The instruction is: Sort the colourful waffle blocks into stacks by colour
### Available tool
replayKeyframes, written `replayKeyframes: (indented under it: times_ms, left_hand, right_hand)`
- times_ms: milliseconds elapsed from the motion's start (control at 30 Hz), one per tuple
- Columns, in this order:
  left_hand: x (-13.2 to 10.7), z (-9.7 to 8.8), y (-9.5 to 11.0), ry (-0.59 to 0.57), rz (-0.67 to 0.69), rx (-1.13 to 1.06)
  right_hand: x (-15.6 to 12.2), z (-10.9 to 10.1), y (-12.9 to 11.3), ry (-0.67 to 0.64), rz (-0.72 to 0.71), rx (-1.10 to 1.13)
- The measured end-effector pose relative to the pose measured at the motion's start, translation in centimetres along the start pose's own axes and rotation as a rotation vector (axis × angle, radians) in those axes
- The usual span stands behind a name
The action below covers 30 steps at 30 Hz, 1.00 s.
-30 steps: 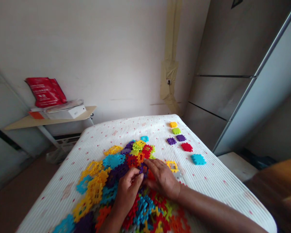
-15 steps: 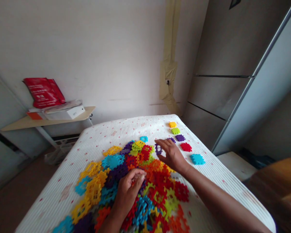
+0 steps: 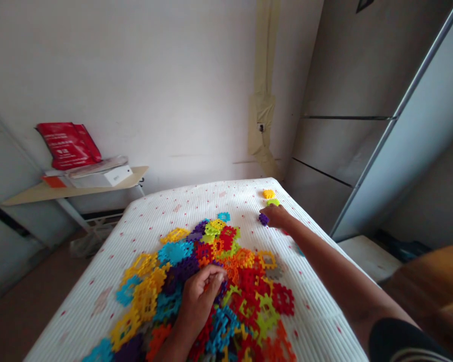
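I see a big heap of coloured plastic interlocking pieces (image 3: 245, 296) on a white mattress (image 3: 317, 301) with small red dots. The left hand (image 3: 200, 296) lies on the near part of the heap with its fingers curled closed, and I cannot tell if they grip a piece. The right hand (image 3: 278, 216) reaches far past the heap, its fingers bent down just beside a purple piece (image 3: 263, 219) and near a green piece (image 3: 272, 202). I cannot tell if they hold anything. A yellow piece (image 3: 269, 194) lies just beyond the green one.
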State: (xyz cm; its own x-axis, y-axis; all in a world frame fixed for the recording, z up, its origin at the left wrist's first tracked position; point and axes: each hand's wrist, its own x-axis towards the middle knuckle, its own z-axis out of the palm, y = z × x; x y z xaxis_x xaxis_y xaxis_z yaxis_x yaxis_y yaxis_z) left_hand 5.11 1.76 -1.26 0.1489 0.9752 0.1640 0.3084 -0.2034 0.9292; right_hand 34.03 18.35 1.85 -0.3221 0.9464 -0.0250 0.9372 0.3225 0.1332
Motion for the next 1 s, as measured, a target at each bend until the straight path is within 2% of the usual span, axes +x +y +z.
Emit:
replayKeyframes:
  times_ms: [167, 333, 433, 533, 600, 700, 867, 1000]
  left_hand:
    - [0.0, -0.2, -0.4, 0.105, 0.071, 0.064]
    - [-0.1, -0.4, 0.0, 0.270, 0.285, 0.305]
    - [-0.1, -0.2, 0.4, 0.191, 0.332, 0.546]
    - [-0.1, 0.3, 0.7, 0.063, 0.261, 0.769]
    - [-0.1, 0.6, 0.9, 0.025, 0.208, 0.853]
    - [0.0, 0.8, 1.2, -0.002, 0.174, 0.908]
    - [0.0, 0.8, 1.1, 0.014, 0.182, 0.926]
    - [0.1, 0.8, 0.5, 0.034, 0.220, 0.868]
  right_hand:
    - [0.7, 0.4, 0.1, -0.078, -0.007, -0.004]
    - [0.8, 0.6, 0.1, -0.111, 0.002, 0.013]
    - [0.7, 0.5, -0.1, -0.108, 0.005, 0.019]
    - [0.2, 0.2, -0.6, -0.072, 0.021, 0.011]
    - [-0.4, -0.2, -1.1, -0.032, 0.040, 0.000]
    - [-1.8, -0.7, -2.2, 0.036, 0.044, -0.008]
    - [-4.9, -0.9, -4.4, 0.184, -0.091, 0.070]
    - [-6.9, -0.5, -6.2, 0.246, -0.174, 0.122]
